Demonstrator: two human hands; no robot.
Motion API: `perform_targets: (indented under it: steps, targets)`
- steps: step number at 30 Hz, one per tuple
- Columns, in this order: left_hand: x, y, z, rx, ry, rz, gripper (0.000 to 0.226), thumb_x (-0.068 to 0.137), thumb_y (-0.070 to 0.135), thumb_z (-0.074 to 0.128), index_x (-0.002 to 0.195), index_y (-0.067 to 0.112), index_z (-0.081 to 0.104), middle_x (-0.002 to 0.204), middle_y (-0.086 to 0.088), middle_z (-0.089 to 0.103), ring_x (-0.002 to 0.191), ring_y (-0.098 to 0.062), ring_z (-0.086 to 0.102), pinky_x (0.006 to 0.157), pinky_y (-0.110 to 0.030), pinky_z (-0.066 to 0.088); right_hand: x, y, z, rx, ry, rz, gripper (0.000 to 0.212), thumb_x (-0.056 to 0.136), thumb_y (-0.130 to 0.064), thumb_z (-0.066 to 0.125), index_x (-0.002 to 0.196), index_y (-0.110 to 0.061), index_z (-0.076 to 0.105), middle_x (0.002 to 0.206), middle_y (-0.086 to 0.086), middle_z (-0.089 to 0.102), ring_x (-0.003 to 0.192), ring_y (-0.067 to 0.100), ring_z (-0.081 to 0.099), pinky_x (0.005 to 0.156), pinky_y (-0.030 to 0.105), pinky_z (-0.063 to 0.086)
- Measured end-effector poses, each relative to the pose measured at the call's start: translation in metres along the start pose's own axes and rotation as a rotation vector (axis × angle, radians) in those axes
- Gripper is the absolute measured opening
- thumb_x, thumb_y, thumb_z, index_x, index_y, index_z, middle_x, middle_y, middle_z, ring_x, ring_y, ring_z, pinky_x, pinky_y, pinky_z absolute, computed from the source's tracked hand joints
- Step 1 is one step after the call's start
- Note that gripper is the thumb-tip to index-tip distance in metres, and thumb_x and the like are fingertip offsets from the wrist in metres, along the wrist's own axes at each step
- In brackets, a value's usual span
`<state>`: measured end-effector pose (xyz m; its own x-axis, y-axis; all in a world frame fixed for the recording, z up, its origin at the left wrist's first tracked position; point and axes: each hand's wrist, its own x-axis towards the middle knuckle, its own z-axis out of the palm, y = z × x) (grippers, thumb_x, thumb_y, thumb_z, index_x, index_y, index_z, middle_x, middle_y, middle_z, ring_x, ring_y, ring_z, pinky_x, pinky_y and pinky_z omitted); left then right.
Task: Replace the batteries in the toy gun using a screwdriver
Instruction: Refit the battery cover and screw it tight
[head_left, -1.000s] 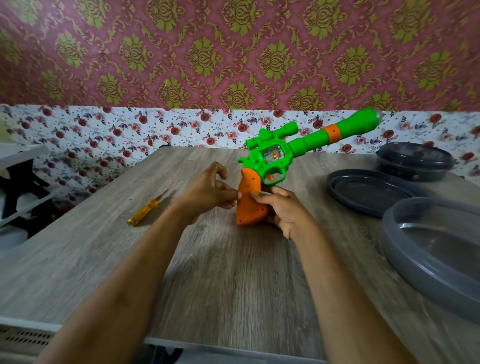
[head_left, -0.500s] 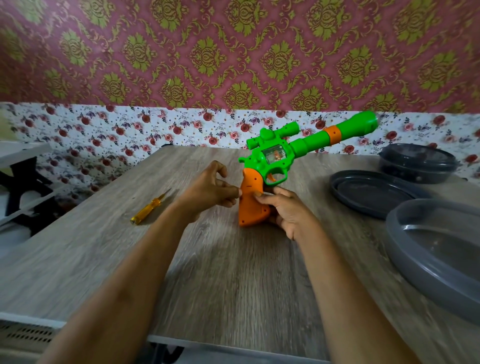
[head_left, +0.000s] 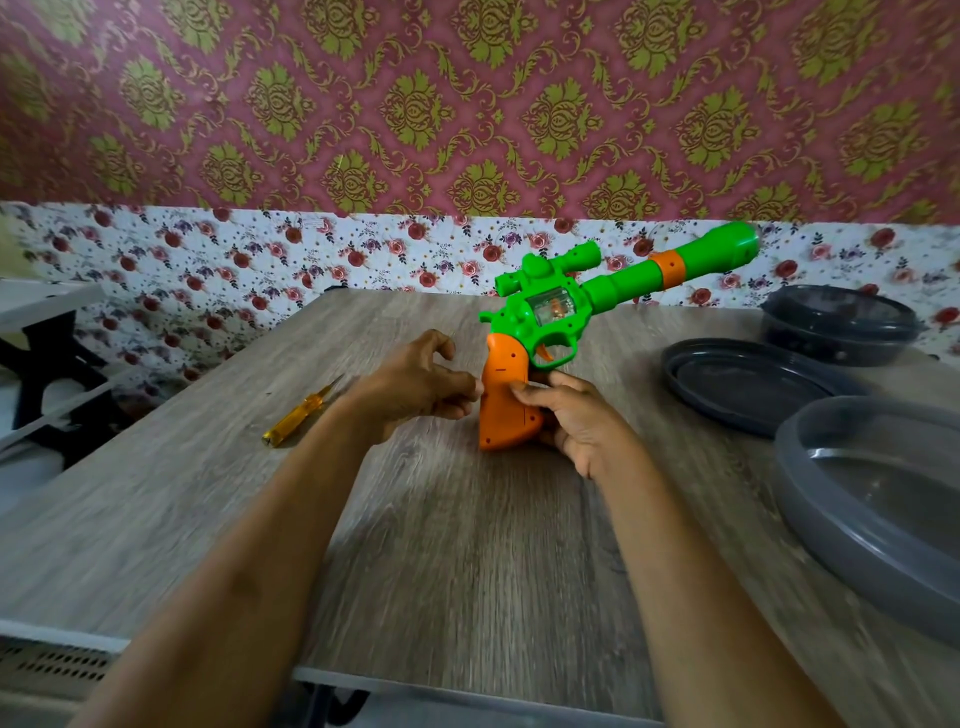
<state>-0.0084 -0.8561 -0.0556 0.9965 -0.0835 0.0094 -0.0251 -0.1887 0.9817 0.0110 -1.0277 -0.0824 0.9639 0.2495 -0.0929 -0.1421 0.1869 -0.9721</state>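
A green toy gun (head_left: 550, 312) with an orange grip stands on its grip's butt on the wooden table (head_left: 441, 545), barrel pointing up to the right. My right hand (head_left: 571, 421) grips the orange handle from the right side, thumb on its face. At the handle's left edge, the curled fingertips of my left hand (head_left: 415, 384) touch it; whether they pinch something small is hidden. A yellow-handled screwdriver (head_left: 298, 415) lies on the table to the left of my left hand, untouched.
A dark round lid (head_left: 748, 384) lies flat at the right, a dark lidded container (head_left: 836, 325) behind it. A large grey round tub (head_left: 872, 499) sits at the near right edge. A patterned wall backs the table; a white and black rack (head_left: 41, 364) stands at left.
Both hands and the gun stay nearly in place; the view has shifted slightly. The left hand's fingers have stayed at the handle's left edge.
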Motion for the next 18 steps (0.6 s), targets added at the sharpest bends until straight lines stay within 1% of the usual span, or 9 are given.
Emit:
perform_targets:
  steps: [3,8,11,13,15,17,18]
  targets:
    - [0.0,0.0,0.0004,-0.007,-0.008,-0.007,0.034,0.083,-0.002,0.065,0.097,0.017,0.042,0.073,-0.01,0.065,0.058,-0.014,0.062,0.056,-0.021,0.055,0.0004,-0.0001,0.0001,0.006,0.004,0.005,0.034,0.083,-0.007,0.064,0.116,-0.009,0.057,0.093,0.003,0.065,0.082,0.012,0.06,0.074,0.029,0.049]
    - [-0.0003,-0.0001,0.0019,-0.006,-0.013,-0.017,0.035,0.082,-0.001,0.066,0.1,0.016,0.041,0.073,-0.01,0.064,0.055,-0.012,0.062,0.054,-0.02,0.054,-0.0007,-0.0001,0.0008,-0.002,0.012,0.02,0.044,0.083,-0.007,0.064,0.126,-0.005,0.051,0.112,0.009,0.063,0.082,0.012,0.061,0.067,0.025,0.049]
    - [0.0008,-0.0016,0.0023,0.001,-0.003,-0.007,0.036,0.081,0.001,0.068,0.099,0.017,0.041,0.072,-0.01,0.064,0.054,-0.01,0.062,0.054,-0.019,0.054,0.0015,0.0011,0.0017,0.003,0.036,0.032,0.064,0.081,-0.009,0.067,0.138,-0.002,0.039,0.126,0.013,0.06,0.095,0.017,0.061,0.072,0.027,0.05]
    - [0.0019,-0.0026,0.0021,0.017,0.003,0.003,0.036,0.081,0.003,0.07,0.099,0.016,0.041,0.072,-0.01,0.064,0.054,-0.01,0.062,0.054,-0.019,0.054,0.0021,0.0016,0.0022,0.0,0.042,0.035,0.069,0.08,-0.009,0.068,0.14,-0.002,0.035,0.128,0.014,0.059,0.102,0.019,0.061,0.076,0.028,0.05]
    - [0.0028,-0.0036,0.0016,0.049,0.005,0.015,0.038,0.08,0.007,0.072,0.1,0.015,0.041,0.074,-0.01,0.064,0.056,-0.01,0.062,0.054,-0.019,0.054,0.0033,0.002,0.0013,0.002,0.047,0.039,0.073,0.079,-0.01,0.069,0.142,-0.003,0.033,0.129,0.014,0.058,0.111,0.022,0.059,0.083,0.032,0.049]
    - [0.0031,-0.005,0.0008,0.112,0.015,0.031,0.04,0.078,0.013,0.074,0.1,0.014,0.04,0.075,-0.009,0.063,0.058,-0.009,0.061,0.055,-0.019,0.053,0.0042,0.0028,0.0002,0.003,0.054,0.043,0.074,0.078,-0.01,0.07,0.142,-0.003,0.033,0.13,0.015,0.057,0.113,0.023,0.058,0.086,0.035,0.049]
    - [0.003,-0.0059,0.0007,0.161,0.027,0.042,0.04,0.078,0.017,0.074,0.099,0.014,0.04,0.076,-0.008,0.061,0.059,-0.01,0.059,0.055,-0.019,0.052,0.0035,0.0023,-0.0002,0.001,0.053,0.042,0.072,0.078,-0.01,0.07,0.141,-0.003,0.034,0.13,0.015,0.057,0.112,0.024,0.058,0.085,0.034,0.049]
